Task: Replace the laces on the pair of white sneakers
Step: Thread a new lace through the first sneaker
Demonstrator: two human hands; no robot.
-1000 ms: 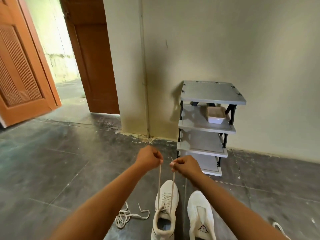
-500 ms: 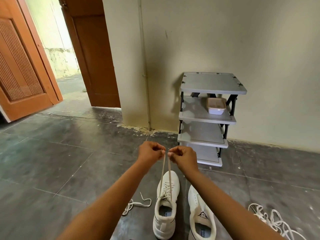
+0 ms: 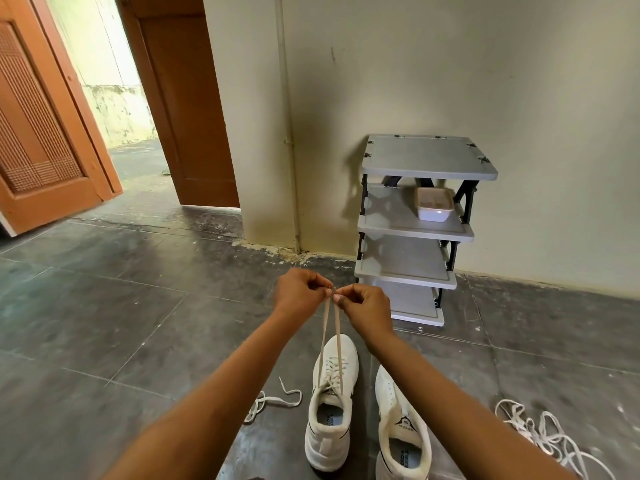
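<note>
Head view — two sneakers [image 3: 347, 358] [image 3: 403, 441], two hands [image 3: 299, 295] [image 3: 367, 306] (pinching lace ends [image 3: 325, 323])

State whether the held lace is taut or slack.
Taut: lace runs straight from sneaker up to left hand and right hand, both pinching it.

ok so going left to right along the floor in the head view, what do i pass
loose lace → sneaker being laced → second sneaker → tangle of laces
</note>
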